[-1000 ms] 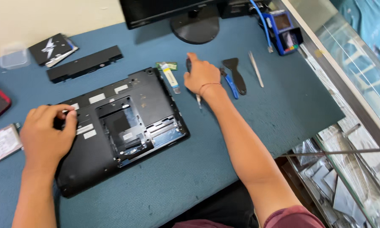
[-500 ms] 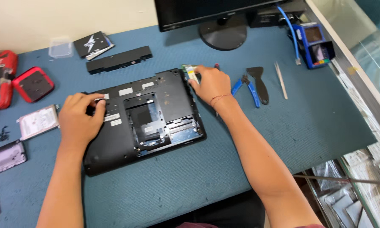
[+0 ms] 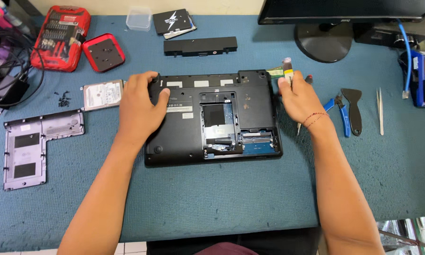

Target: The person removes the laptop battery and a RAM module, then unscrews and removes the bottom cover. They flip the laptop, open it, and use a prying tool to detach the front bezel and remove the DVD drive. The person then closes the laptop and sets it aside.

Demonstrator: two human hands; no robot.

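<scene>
- A black laptop (image 3: pixel 212 118) lies upside down at the middle of the blue-green mat (image 3: pixel 222 198), its bottom bay uncovered so the inner boards show.
- The left hand (image 3: pixel 139 106) rests flat on the laptop's 9 o'clock side, fingers spread a little and pressing on the case; the thumb lies toward the centre. It grips nothing.
- The right hand (image 3: pixel 302 97) sits at the laptop's 3 o'clock edge, fingers drawn together around a small green memory stick (image 3: pixel 283 72) at about 1 o'clock of the laptop; how tight the pinch is cannot be told.
- A slim screwdriver (image 3: pixel 303 106) lies under the right hand, its tip showing by the wrist.
- Just past it at 3 o'clock lie blue-handled pliers (image 3: pixel 340 111), a black scraper (image 3: pixel 354 106) and, farther out, tweezers (image 3: pixel 380 111).
- At 12 o'clock, apart from the laptop, lies a long black battery (image 3: pixel 200 46), with a black drive (image 3: pixel 172 22) and a clear plastic box (image 3: pixel 138 18) beyond it.
- At 9 o'clock lies a silver hard disk (image 3: pixel 103 94), with loose black screws (image 3: pixel 63 98) beside it.
- At 8 o'clock lies the grey L-shaped bottom cover (image 3: pixel 33 146).
- At 10 o'clock stands a red screwdriver-bit case (image 3: pixel 61 38) with its red-rimmed lid (image 3: pixel 104 52) next to it.
- At 1 o'clock stands a monitor (image 3: pixel 323 42) on a round foot.
</scene>
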